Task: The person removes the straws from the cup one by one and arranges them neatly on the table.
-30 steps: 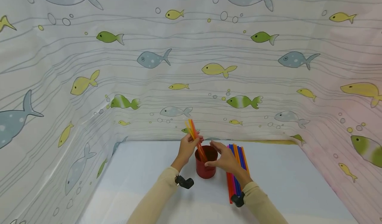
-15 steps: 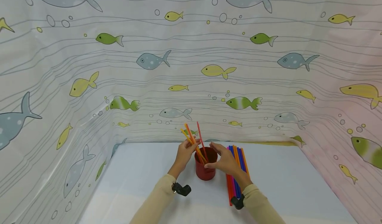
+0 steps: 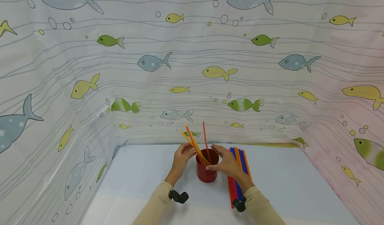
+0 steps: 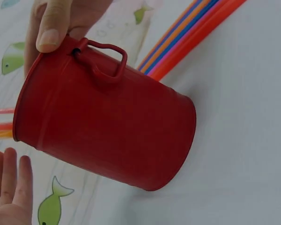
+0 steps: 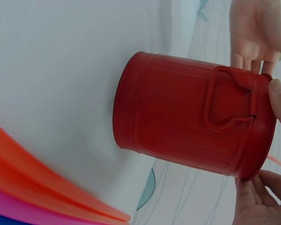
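A small red metal bucket (image 3: 207, 174) with a side handle stands upright on the table. My right hand (image 3: 226, 161) grips its rim, thumb on the near side and fingers on the far side. Orange and yellow straws (image 3: 194, 141) lean left out of its mouth, while one red straw (image 3: 205, 135) stands more upright. My left hand (image 3: 181, 156) is beside the leaning straws, its fingers loosely extended. In the left wrist view its fingertips (image 4: 10, 157) look straight, apart from the bucket (image 4: 112, 122). The straws' lower ends are hidden inside.
A row of straws (image 3: 240, 158) in red, magenta, blue and orange lies on the white table (image 3: 285, 185), right of the bucket and partly under my right forearm. A fish-patterned curtain (image 3: 192, 58) surrounds the table's back and sides.
My left hand has let go of the straws and drawn left and slightly down. The straws have spread apart in the bucket, the red one tipping upright. My right hand stays on the rim.
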Available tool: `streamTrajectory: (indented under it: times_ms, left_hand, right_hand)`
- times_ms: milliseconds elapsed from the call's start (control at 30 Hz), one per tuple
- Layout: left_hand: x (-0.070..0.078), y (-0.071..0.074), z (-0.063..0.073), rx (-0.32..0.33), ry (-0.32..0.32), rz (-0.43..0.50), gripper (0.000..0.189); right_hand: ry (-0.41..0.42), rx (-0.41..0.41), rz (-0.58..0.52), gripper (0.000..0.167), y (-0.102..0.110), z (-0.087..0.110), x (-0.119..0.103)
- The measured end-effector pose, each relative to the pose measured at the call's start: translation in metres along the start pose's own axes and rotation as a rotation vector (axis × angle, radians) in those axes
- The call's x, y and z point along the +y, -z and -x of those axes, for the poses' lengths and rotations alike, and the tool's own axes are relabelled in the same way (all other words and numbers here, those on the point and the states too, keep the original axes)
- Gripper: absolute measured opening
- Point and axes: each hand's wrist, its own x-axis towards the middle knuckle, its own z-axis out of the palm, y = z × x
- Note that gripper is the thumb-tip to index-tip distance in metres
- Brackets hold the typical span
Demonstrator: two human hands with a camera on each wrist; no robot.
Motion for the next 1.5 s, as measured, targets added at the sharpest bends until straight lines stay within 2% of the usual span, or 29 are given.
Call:
streamTrajectory:
  times_ms: [300,633,967,1067,1333,1500]
  left_hand:
    - [0.010,0.001,-0.001,0.065,-0.055,0.075,0.040]
    - [0.010,-0.003,-0.001,0.128,-0.062,0.014,0.036]
    - [0.010,-0.003,-0.005,0.132,-0.080,0.005,0.035]
    - [0.014,-0.003,-0.004,0.131,-0.073,-0.009,0.032]
    - [0.044,-0.008,0.004,0.147,-0.101,-0.024,0.026]
    - [0.035,-0.002,-0.005,0.170,-0.135,0.003,0.025]
  right_hand:
    - [-0.013,0.000,0.003,0.105,0.000,0.000,0.001]
    - [-0.023,0.002,0.003,0.104,-0.001,0.001,-0.001]
    - [-0.022,0.004,-0.003,0.102,-0.001,0.001,-0.001]
    - [-0.021,0.001,-0.002,0.101,-0.001,0.002,-0.001]
    - [-0.009,0.007,0.001,0.102,-0.001,0.001,-0.001]
    - [-0.016,0.005,0.008,0.101,-0.001,0.002,-0.001]
